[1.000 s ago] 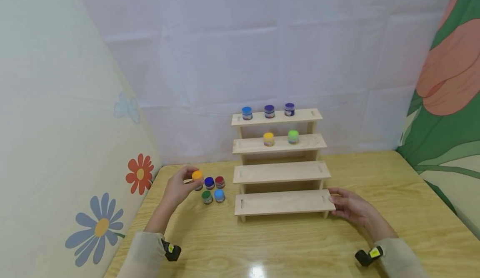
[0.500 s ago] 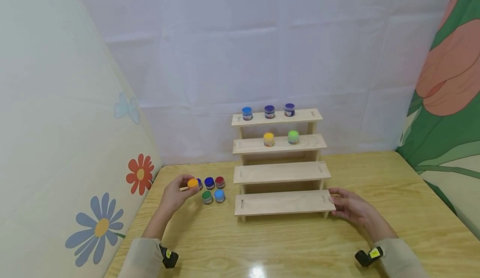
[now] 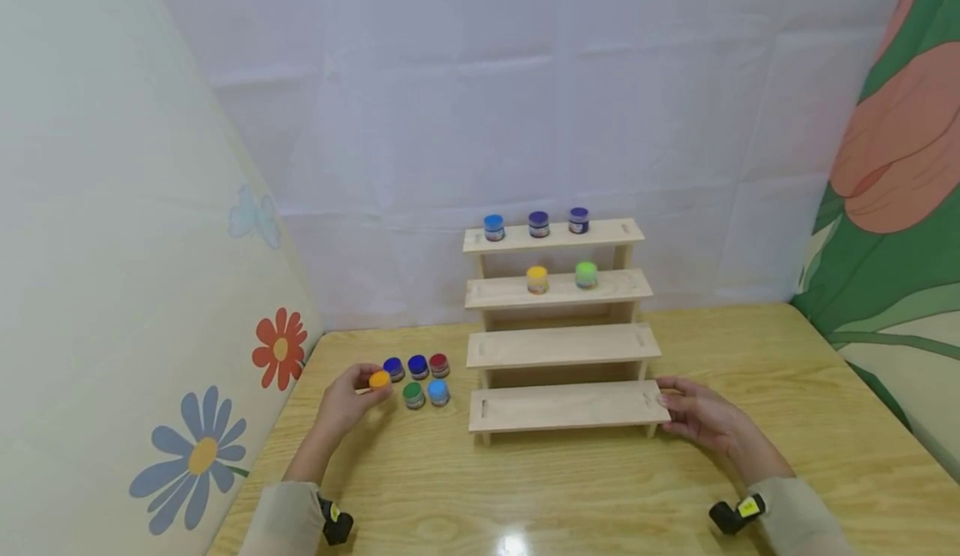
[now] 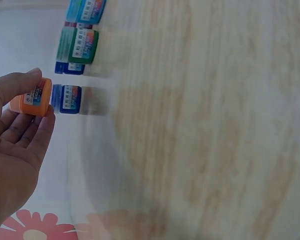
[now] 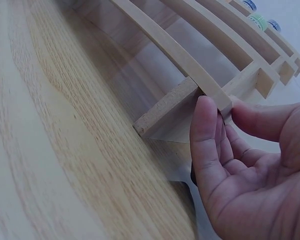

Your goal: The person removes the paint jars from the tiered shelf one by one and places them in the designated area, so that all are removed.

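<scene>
My left hand (image 3: 347,402) pinches an orange paint jar (image 4: 35,97) between thumb and fingers. In the left wrist view the jar is held off the table, beside a dark blue jar (image 4: 67,98). Close by on the table stand another blue jar (image 3: 417,366), a red jar (image 3: 439,364), a green jar (image 3: 413,395) and a light blue jar (image 3: 438,392). My right hand (image 3: 705,416) grips the right end of the lowest step of a wooden tiered stand (image 3: 562,406), thumb above and fingers below, as the right wrist view shows.
Three jars, one light blue (image 3: 494,227) and two purple, stand on the stand's top step. A yellow jar (image 3: 537,279) and a light green jar (image 3: 587,275) sit one step lower. A white cloth (image 3: 420,139) hangs behind the wooden table (image 3: 585,489).
My left hand has drawn the orange jar back toward me and slightly left, so the dark blue jar behind it shows. The right hand has kept its grip on the stand.
</scene>
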The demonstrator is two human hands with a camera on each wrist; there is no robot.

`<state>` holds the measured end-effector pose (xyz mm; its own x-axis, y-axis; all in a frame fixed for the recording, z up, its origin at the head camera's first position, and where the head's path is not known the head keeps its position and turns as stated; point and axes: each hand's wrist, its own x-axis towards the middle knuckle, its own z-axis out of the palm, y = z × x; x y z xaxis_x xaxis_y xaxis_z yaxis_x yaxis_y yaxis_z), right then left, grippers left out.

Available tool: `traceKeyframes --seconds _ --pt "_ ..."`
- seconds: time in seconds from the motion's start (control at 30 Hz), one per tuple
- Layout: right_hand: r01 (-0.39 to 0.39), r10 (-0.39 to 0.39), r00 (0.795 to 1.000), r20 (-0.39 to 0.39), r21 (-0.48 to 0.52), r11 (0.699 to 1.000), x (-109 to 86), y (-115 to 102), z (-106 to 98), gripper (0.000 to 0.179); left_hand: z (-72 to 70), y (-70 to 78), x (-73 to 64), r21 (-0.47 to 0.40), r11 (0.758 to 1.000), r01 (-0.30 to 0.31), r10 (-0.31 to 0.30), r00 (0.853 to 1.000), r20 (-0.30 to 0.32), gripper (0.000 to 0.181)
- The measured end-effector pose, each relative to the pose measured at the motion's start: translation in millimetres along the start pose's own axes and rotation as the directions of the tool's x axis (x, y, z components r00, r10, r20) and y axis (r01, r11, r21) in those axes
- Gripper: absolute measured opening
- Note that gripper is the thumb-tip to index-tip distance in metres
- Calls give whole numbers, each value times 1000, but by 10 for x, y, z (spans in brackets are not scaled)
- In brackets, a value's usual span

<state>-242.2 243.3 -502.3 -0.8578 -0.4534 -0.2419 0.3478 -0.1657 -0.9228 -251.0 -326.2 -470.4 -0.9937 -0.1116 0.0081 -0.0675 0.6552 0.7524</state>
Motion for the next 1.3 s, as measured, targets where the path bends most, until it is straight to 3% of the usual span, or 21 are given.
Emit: traceKeyframes --seconds 0.3,0.67,1.0,1.3 --pt "-2 2 1000 -9 2 1000 -4 5 -1 24 60 -128 29 -5 1000 19 -19 1000 4 40" --pt "-6 6 1000 -13 3 1000 -5 3 -7 26 103 -139 51 17 997 70 -70 996 57 48" --pt "7 -8 1000 26 26 1000 9 5 -13 23 124 -152 97 13 999 48 -49 997 61 48" --pt "-5 5 1000 5 30 1000 1 -1 -24 24 171 -147 109 29 998 55 -57 997 53 42"
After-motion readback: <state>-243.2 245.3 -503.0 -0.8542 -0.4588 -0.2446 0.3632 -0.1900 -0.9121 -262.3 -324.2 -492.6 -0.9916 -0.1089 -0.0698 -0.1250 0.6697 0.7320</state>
